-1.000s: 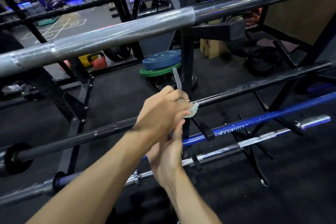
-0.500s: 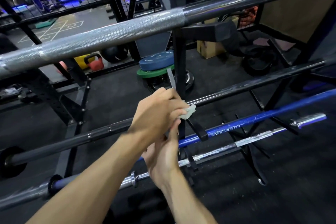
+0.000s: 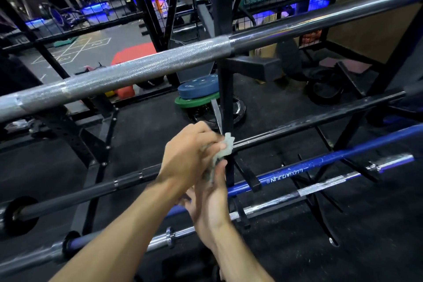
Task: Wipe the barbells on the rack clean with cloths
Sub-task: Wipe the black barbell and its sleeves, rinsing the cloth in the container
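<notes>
- On the black barbell (image 3: pixel 320 121), second from the top of the rack (image 3: pixel 225 103), the left hand (image 3: pixel 187 155) grips the pale cloth (image 3: pixel 223 151) with its fingers curled tight round it, close against the rack's upright.
- Compared with a second ago that hand and cloth sit at almost the same spot by the upright; they have hardly travelled along the bar. My reading is that the wipe is pausing or being regripped here, because the upright blocks a straight pass.
- Just below and right of it, the right hand (image 3: pixel 210 199) reaches up with fingers nearly straight, its fingertips touching the cloth's hanging tail; it looks a little higher on the cloth than before, though motion blur makes that uncertain.
- Further right, the black bar shows whitish smears, and the blue barbell (image 3: pixel 343 155) and chrome barbell (image 3: pixel 332 188) below carry white marks, so much wiping seems left.
</notes>
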Tool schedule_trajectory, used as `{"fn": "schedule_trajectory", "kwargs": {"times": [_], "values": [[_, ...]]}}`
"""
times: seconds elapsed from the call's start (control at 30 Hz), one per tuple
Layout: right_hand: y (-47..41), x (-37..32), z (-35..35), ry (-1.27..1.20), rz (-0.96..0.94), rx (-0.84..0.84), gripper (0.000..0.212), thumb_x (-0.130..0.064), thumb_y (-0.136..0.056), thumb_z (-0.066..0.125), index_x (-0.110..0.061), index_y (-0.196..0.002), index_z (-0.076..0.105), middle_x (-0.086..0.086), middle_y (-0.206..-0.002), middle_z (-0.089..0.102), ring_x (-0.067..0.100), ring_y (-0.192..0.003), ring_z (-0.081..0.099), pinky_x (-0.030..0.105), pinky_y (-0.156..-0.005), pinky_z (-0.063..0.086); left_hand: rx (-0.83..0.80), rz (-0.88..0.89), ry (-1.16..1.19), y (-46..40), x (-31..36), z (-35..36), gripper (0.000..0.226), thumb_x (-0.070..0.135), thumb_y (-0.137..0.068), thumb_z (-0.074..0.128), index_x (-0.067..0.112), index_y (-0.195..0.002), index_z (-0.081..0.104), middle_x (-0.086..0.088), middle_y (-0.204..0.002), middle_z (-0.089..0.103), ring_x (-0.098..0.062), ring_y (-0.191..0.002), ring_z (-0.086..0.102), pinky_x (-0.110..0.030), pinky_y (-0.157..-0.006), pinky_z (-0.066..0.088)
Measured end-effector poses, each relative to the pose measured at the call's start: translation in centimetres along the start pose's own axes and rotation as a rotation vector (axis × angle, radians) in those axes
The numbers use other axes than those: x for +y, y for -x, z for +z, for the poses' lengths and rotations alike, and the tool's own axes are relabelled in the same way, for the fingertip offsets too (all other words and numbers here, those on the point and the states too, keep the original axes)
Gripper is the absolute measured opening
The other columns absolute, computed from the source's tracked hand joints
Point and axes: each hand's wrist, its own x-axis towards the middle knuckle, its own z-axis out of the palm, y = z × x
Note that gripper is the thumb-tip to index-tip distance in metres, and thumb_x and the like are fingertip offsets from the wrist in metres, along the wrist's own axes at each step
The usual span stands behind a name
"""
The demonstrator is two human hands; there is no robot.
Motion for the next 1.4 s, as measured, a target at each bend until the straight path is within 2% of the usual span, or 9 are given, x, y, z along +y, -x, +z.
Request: {"fn": "schedule_trajectory", "kwargs": {"times": [0.13, 0.27, 0.4, 0.57, 0.73, 0.9, 1.1, 1.3, 1.4], "values": [[0.5, -1.0, -0.1, 0.073, 0.053, -0.038, 0.074, -0.073, -0.097, 0.018, -0.030, -0.101, 0.078, -0.009, -0.098, 0.078, 0.012, -0.094, 0.071, 0.055, -0.112, 0.037, 0.033, -0.069, -0.058, 3.4, -2.8, -2.6, 0.017, 0.047, -0.089, 0.069, 0.040, -0.104, 0.068, 0.021, -0.092, 0.061, -0.006, -0.084, 0.056, -0.028, -0.068, 0.044], [2.3, -2.2, -0.5, 0.357, 0.052, -0.068, 0.073, -0.074, -0.086, 0.029, -0.026, -0.130, 0.062, -0.007, -0.118, 0.075, 0.013, -0.107, 0.070, 0.037, -0.092, 0.050, 0.110, -0.254, -0.083, 5.9, -4.7, -4.6, 0.030, 0.056, -0.085, 0.058, 0.036, -0.091, 0.079, 0.018, -0.087, 0.066, -0.016, -0.085, 0.062, -0.035, -0.075, 0.049], [7.3, -2.4, -1.1, 0.499, -0.001, -0.034, 0.055, -0.059, -0.085, 0.053, -0.025, -0.126, 0.065, -0.008, -0.112, 0.076, 0.011, -0.103, 0.072, 0.027, -0.082, 0.051, 0.039, -0.271, 0.051, 8.1, -1.5, -5.9, 0.016, 0.038, -0.088, 0.069, 0.032, -0.075, 0.077, 0.013, -0.075, 0.065, -0.007, -0.079, 0.059, -0.030, -0.072, 0.046], [14.8, -3.7, -0.4, 0.583, -0.113, -0.039, 0.057, -0.059, -0.079, 0.078, -0.022, -0.120, 0.070, 0.001, -0.115, 0.075, 0.016, -0.107, 0.070, 0.029, -0.086, 0.054, -0.033, -0.158, 0.322, 14.1, 5.0, -6.7, 0.018, 0.023, -0.088, 0.079, 0.040, -0.094, 0.078, 0.018, -0.092, 0.069, -0.004, -0.088, 0.067, -0.021, -0.077, 0.051], [22.1, -5.6, 1.9, 0.644, -0.207, -0.104, 0.024, -0.034, -0.093, 0.072, -0.018, -0.111, 0.073, 0.002, -0.092, 0.070, 0.008, -0.082, 0.065, 0.020, -0.071, 0.051, 0.083, -0.277, 0.587, 17.5, 10.2, -10.6, 0.026, 0.011, -0.084, 0.082, 0.036, -0.092, 0.079, 0.020, -0.094, 0.072, -0.004, -0.090, 0.068, -0.011, -0.075, 0.046], [29.0, -6.1, 5.1, 0.703, -0.321, -0.136, 0.024, -0.035, -0.086, 0.075, -0.022, -0.107, 0.076, 0.009, -0.103, 0.076, 0.019, -0.093, 0.071, 0.028, -0.078, 0.055, 0.067, -0.335, 0.760, 20.1, 13.2, -15.6, 0.022, 0.012, -0.085, 0.080, 0.028, -0.100, 0.079, 0.015, -0.100, 0.076, -0.007, -0.095, 0.071, -0.030, -0.084, 0.056], [34.8, -7.3, 7.3, 0.790, -0.454, -0.136, 0.020, -0.025, -0.089, 0.078, -0.019, -0.108, 0.077, 0.010, -0.107, 0.077, 0.031, -0.107, 0.070, 0.043, -0.092, 0.055, -0.019, -0.378, 0.983, 22.6, 16.1, -20.4, 0.018, 0.017, -0.093, 0.074, 0.018, -0.111, 0.076, 0.004, -0.105, 0.078, -0.011, -0.099, 0.072, -0.018, -0.079, 0.054], [38.7, -10.4, 7.0, 0.882, -0.502, -0.143, 0.021, -0.017, -0.086, 0.081, -0.002, -0.095, 0.070, 0.006, -0.081, 0.070, 0.014, -0.073, 0.064, 0.023, -0.065, 0.050, -0.197, -0.304, 1.021, 23.6, 17.8, -21.8, 0.023, 0.028, -0.087, 0.082, 0.021, -0.108, 0.077, -0.001, -0.107, 0.078, -0.021, -0.105, 0.072, -0.038, -0.095, 0.055], [40.0, -11.8, 5.8, 0.948, -0.489, -0.154, 0.034, -0.030, -0.077, 0.087, -0.010, -0.080, 0.060, 0.002, -0.074, 0.059, 0.014, -0.070, 0.055, 0.025, -0.062, 0.043, -0.124, -0.296, 1.009, 23.6, 19.2, -21.6, 0.011, 0.026, -0.084, 0.084, 0.030, -0.093, 0.080, 0.003, -0.093, 0.077, -0.012, -0.083, 0.067, -0.033, -0.080, 0.052]]}}
